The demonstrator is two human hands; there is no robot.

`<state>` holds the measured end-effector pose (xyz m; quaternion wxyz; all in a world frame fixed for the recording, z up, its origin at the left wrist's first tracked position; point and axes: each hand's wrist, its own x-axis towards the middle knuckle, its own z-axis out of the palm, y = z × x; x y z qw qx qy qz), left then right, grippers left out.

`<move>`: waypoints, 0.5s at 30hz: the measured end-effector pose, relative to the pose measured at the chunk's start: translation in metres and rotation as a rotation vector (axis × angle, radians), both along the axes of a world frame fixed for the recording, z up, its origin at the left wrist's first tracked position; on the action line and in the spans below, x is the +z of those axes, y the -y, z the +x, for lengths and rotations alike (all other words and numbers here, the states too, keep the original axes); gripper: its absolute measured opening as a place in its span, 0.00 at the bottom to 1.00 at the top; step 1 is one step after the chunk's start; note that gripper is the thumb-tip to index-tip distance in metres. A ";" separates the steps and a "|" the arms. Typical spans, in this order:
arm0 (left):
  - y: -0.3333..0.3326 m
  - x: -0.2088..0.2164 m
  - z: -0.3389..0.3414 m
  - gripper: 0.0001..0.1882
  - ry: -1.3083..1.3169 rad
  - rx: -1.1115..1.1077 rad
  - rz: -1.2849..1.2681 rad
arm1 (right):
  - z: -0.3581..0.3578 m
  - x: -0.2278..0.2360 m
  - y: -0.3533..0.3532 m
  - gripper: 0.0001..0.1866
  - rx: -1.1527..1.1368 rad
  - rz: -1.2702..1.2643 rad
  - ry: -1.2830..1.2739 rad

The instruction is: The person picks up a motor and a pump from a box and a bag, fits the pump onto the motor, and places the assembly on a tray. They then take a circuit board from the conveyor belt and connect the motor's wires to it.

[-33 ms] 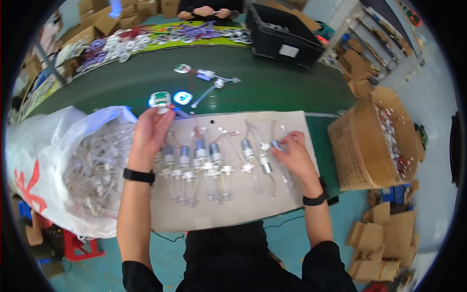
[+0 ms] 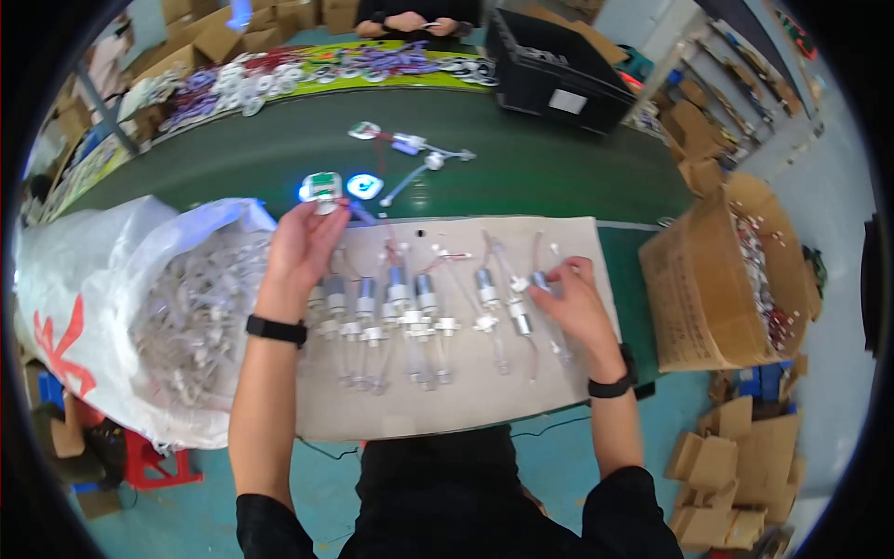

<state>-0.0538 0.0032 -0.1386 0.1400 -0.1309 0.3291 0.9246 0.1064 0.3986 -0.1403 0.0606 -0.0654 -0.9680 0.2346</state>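
My left hand (image 2: 309, 240) is closed on the edge of a small white module with a green circuit board (image 2: 322, 186), held up at the far left corner of the cardboard sheet (image 2: 447, 410). Blue light glows at the module's side. Just beyond, a lit white disc (image 2: 364, 186) lies on the green belt. My right hand (image 2: 575, 293) has thumb and fingers around a small silver motor pump (image 2: 539, 279) at the sheet's right side. Between my hands lie several similar motor pumps (image 2: 397, 282) with white fittings, clear tubes and thin wires.
To the left a white sack (image 2: 74, 279) bulges with clear tube parts. At right stands a cardboard box (image 2: 689, 298) of wired parts. Across the green belt (image 2: 559, 172) are a black crate (image 2: 568, 98), piled white and purple parts, and another person's hands (image 2: 424, 23).
The whole view has shifted slightly, so everything sits a little further right. Both hands keep their places relative to the sheet and the parts.
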 end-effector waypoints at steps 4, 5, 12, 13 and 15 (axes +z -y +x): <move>0.005 0.020 -0.008 0.14 0.017 0.068 -0.125 | 0.001 -0.002 0.003 0.18 -0.015 -0.053 -0.055; 0.007 0.024 -0.009 0.14 0.011 0.051 -0.126 | 0.000 -0.002 0.003 0.18 -0.005 -0.071 -0.048; 0.001 0.063 -0.012 0.12 -0.077 0.040 -0.198 | -0.006 0.002 -0.013 0.13 -0.046 -0.146 -0.026; -0.001 0.069 -0.013 0.12 -0.078 0.042 -0.209 | -0.005 0.002 -0.018 0.14 -0.042 -0.168 -0.007; -0.006 0.083 -0.021 0.13 -0.189 -0.036 -0.198 | -0.009 0.004 -0.029 0.14 -0.005 -0.172 -0.023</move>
